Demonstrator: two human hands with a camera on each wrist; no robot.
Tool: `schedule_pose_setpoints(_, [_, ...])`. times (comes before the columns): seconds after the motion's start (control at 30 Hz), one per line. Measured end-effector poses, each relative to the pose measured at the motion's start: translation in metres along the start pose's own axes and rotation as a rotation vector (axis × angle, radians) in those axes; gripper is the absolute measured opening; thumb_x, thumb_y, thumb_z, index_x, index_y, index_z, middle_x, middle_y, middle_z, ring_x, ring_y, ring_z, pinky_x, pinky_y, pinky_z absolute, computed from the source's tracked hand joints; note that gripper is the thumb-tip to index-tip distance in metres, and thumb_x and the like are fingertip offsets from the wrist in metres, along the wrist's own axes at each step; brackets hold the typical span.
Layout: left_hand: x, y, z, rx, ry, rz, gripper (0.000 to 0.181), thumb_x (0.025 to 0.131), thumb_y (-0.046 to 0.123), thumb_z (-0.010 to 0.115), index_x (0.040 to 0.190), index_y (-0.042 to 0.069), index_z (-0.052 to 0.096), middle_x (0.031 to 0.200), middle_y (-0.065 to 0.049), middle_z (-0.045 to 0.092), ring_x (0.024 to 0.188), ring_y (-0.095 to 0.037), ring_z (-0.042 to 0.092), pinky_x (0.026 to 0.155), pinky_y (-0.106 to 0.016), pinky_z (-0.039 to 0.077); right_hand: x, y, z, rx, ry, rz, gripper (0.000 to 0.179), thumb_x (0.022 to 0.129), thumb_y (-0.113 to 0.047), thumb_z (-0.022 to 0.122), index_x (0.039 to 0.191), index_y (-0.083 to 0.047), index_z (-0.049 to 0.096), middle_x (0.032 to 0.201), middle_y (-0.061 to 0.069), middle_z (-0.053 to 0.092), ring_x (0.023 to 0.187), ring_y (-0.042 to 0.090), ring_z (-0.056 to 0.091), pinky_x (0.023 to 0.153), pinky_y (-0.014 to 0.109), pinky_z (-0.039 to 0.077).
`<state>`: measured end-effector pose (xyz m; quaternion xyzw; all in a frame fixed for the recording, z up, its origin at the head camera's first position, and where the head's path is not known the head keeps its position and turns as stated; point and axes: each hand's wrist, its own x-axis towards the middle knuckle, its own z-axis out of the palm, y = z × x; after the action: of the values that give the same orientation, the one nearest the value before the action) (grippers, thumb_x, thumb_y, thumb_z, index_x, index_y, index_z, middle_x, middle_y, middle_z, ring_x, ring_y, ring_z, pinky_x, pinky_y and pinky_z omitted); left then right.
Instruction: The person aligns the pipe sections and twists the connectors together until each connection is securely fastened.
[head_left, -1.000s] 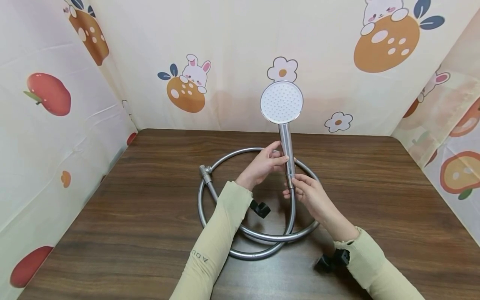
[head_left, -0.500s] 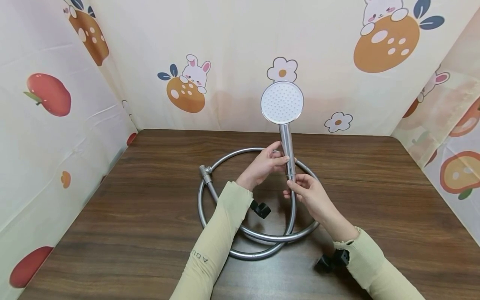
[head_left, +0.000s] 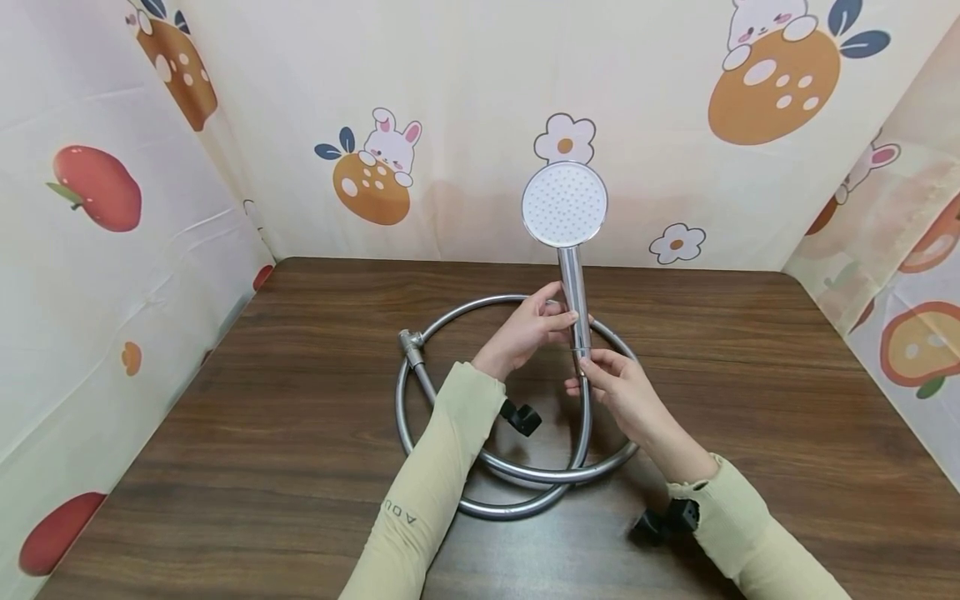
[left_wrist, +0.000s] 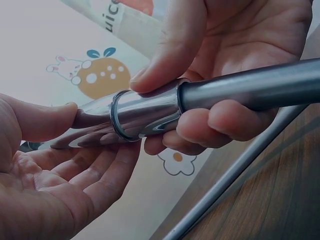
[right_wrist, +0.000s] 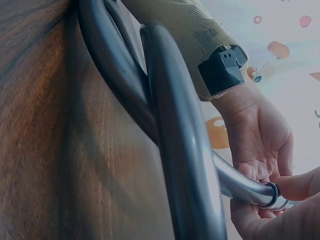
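Observation:
A chrome hand shower (head_left: 564, 205) with a round white spray face stands raised, face toward me. My left hand (head_left: 528, 329) holds the lower part of its handle (head_left: 572, 283) between thumb and fingers. Just below, my right hand (head_left: 622, 387) pinches the chrome hose nut (left_wrist: 150, 112) at the handle's base. In the left wrist view, the nut's collar meets the handle end, and a thin ring line shows between them. From the nut the grey shower hose (head_left: 586, 417) runs down to the table. The right fingers partly curl under the hose.
The hose lies in loops on the brown wooden table (head_left: 300, 467), under and between the forearms. Its other end carries a chrome elbow fitting (head_left: 411, 346) at the left of the loops. A patterned curtain (head_left: 480, 83) stands behind the table's far edge.
My right thumb has shifted left across the nut and then slightly back to the right. The left hand and the hand shower have stayed almost still.

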<state>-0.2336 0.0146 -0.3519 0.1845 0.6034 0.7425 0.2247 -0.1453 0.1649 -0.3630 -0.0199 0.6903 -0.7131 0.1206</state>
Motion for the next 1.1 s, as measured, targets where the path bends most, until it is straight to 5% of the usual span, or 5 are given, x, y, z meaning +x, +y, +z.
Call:
schedule_pose_setpoints(0.17, [0.0000,0.0002,-0.0004,0.002,-0.002,0.005,0.049,0.092,0.004,0.048,0.138,0.010,0.032,0.117,-0.035,0.050,0.081,-0.014,0.061,0.091,-0.045,0.044,-0.0003,-0.0009,-0.0002,0.000,-0.001,0.004,0.037,0.096,-0.016,0.045,0.116,0.014,0.038,0.086,-0.002,0.054,0.074,0.007,0.063,0.076,0.024,0.051])
schedule_pose_setpoints(0.4, [-0.0009,0.0009,0.0003,0.014,0.002,0.014,0.048,0.093,0.004,0.047,0.137,0.010,0.032,0.116,-0.033,0.052,0.091,-0.027,0.060,0.088,-0.040,0.047,0.0033,0.0017,0.0003,0.033,0.047,0.025,0.033,0.091,-0.011,0.053,0.114,0.007,0.039,0.086,0.000,0.053,0.071,0.009,0.064,0.074,0.026,0.053])
schedule_pose_setpoints(0.6, [-0.0012,0.0000,0.0013,0.012,-0.003,0.032,0.047,0.092,0.003,0.048,0.136,0.007,0.033,0.115,-0.034,0.052,0.085,-0.017,0.061,0.088,-0.038,0.047,0.0046,0.0035,0.0001,0.035,0.073,0.040,0.032,0.090,-0.008,0.055,0.113,0.008,0.040,0.085,0.002,0.054,0.070,0.008,0.064,0.073,0.026,0.053])
schedule_pose_setpoints(1.1, [-0.0023,0.0001,0.0023,0.028,-0.035,0.077,0.044,0.092,0.000,0.046,0.134,0.003,0.032,0.114,-0.041,0.048,0.087,-0.024,0.060,0.087,-0.037,0.048,0.0027,0.0052,0.0014,0.009,0.013,-0.051,0.028,0.094,-0.007,0.046,0.109,0.015,0.042,0.079,-0.002,0.060,0.072,0.007,0.064,0.073,0.027,0.053])
